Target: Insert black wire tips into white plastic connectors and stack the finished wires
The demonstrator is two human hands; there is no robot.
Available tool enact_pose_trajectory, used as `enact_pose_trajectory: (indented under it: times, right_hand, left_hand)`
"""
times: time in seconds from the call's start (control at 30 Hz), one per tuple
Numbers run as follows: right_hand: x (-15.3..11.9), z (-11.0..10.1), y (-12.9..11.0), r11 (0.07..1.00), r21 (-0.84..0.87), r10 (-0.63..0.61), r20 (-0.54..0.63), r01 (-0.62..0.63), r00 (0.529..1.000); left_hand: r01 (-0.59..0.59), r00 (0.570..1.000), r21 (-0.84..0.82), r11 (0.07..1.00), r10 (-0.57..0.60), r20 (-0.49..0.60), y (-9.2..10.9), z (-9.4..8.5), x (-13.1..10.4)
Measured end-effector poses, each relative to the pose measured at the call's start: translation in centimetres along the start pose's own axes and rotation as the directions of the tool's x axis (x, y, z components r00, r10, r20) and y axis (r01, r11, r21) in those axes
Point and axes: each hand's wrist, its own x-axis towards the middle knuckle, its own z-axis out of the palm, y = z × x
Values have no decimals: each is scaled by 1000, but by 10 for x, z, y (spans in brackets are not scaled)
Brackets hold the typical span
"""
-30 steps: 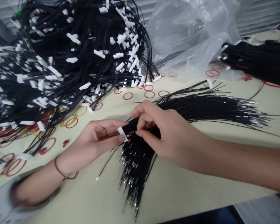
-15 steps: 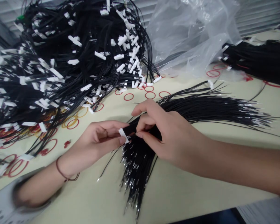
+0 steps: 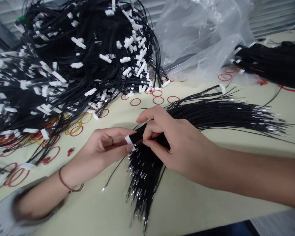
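While the left fingers (image 3: pixel 119 152) still grip the white connector (image 3: pixel 129 142), the right fingers (image 3: pixel 158 150) stay pinched on a black wire (image 3: pixel 139 144)

Left forearm (image 3: pixel 41 198) slants up and rightward to the left grip (image 3: pixel 103 149), thumb (image 3: pixel 119 151) closed against fingers (image 3: pixel 118 132); right forearm (image 3: pixel 258 173) stretches leftward, the right grip (image 3: pixel 182 144) pinching thumb to fingertip, another finger (image 3: pixel 153 113) arched above

Blk wire bundle (image 3: pixel 218 114): thick, loose, bent in an arc, shiny metal tips both ends, mid pt hidden. Wht connector (image 3: pixel 129 141): sm., oblong, tilted, w/ blk wires (image 3: pixel 137 137) out R side, just above bundle's lower-L tips.
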Motion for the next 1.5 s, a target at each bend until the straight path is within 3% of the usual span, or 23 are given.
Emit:
enact_pose_trajectory:
  times: [0.43,0.83,1.03,1.37,1.5]
  right_hand:
    - [-2,0,0,997,-51,-65,3,65,998]
    - [1,3,6,992,125,-18,-7,19,1000]
    - [0,5,3,996,81,-34,-12,35,999]
    - [-1,12,8,981,-54,-185,-3,185,983]
    - [1,11,9,988,-34,-152,13,152,988]
  left_hand:
    - [-13,1000,-43,999,12,-7,1,1,-2]
    - [-13,998,-74,997,8,-61,1,4,-3]
    - [-20,998,-26,999,19,-59,2,6,-7]
    - [-64,998,67,996,65,-18,2,7,-6]
    - [-48,999,45,998,49,-23,0,5,-4]
